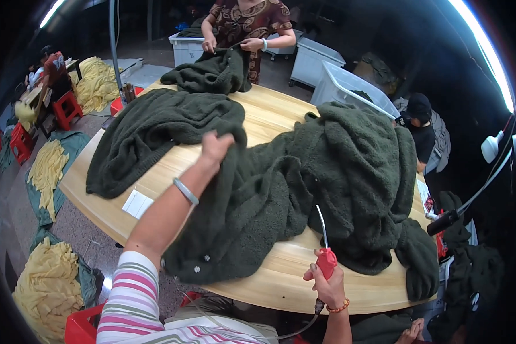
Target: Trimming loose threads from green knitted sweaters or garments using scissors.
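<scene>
- Dark-green fleecy garment overhangs near edge of pale wooden table; its weight could drag it down.
- Left hand touches it; grip unclear.
- Right hand clasps red-handled bent-metal-nozzle tool; tip could snag fleece.

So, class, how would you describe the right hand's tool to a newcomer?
Find the wooden table, then its near edge, right of centre. There the right hand grips a tool. Its red handle and thin, bent metal tube set it apart from the dark green clothes beyond it.
</scene>
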Available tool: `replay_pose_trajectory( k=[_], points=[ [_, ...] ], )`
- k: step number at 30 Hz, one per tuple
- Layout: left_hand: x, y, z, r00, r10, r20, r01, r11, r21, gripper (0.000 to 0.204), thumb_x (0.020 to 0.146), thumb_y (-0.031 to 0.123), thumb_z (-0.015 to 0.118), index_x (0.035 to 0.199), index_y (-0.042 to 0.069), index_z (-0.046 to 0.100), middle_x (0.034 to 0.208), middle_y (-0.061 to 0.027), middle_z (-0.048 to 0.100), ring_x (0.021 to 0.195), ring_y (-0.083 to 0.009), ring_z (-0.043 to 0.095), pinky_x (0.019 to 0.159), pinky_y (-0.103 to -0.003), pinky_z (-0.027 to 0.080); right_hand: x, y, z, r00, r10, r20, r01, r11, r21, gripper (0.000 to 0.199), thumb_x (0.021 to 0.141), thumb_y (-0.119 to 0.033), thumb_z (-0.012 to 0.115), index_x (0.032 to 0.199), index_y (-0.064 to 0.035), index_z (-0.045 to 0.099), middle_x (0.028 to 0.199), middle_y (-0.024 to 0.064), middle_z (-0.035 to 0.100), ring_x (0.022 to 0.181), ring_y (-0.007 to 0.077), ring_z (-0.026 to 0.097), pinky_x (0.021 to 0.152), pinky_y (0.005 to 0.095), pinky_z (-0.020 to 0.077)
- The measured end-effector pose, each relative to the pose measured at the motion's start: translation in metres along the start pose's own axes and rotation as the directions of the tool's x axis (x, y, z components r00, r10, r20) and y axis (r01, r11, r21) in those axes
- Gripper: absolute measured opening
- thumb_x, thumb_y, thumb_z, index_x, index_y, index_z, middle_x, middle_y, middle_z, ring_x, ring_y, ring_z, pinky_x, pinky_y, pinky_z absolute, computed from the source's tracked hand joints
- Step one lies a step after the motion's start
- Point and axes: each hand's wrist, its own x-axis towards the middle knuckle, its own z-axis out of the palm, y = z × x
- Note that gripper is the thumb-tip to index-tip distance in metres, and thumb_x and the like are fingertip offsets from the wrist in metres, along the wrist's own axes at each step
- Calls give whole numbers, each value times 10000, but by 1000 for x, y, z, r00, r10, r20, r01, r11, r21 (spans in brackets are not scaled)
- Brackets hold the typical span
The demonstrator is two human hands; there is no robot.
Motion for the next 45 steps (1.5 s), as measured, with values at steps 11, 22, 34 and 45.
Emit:
replay_pose_trajectory(
  k=[11, 22, 34, 45],
  points=[
    [-68, 210, -24, 722, 614, 320, -628, 775, -70, 214, 877, 132, 649, 1015, -31, 671, 998, -117, 696, 892, -184, 673, 807, -314, 542, -8, -17, -2, 991, -97, -90, 102, 993, 58, 370, 952, -125, 578, 1292, 1, 503, 753, 54, 651, 577, 69, 577, 471, 206, 440],
    [-209, 149, -142, 408, -100, 908, -196, 961, 194, 344, 717, -28, 680, 1055, 29, 709, 914, -99, 677, 764, -252, 633, 704, -328, 485, 22, -46, 27, 998, 14, 68, -8, 996, -86, 408, 954, -152, 572, 1312, 19, 481, 795, 67, 675, 696, 113, 672, 475, 212, 488],
    [-132, 49, -98, 808, -286, 515, 111, 933, 343, 434, 891, 172, 706, 1248, -23, 555, 1069, -76, 629, 891, -118, 598, 736, -260, 515, 111, -60, 67, 991, -49, 126, 57, 996, -66, 378, 944, -162, 606, 1283, -17, 521, 1026, 58, 671, 684, 123, 686, 476, 230, 504],
    [-109, -3, -14, 781, -331, 530, 11, 855, 518, 545, 733, 276, 739, 1135, -71, 613, 1063, -189, 682, 1017, -286, 649, 902, -365, 493, 190, -49, 58, 992, 63, 112, -45, 987, -157, 294, 918, -274, 616, 1070, -24, 584, 685, 69, 644, 572, 146, 632, 517, 309, 510]
  ],
)
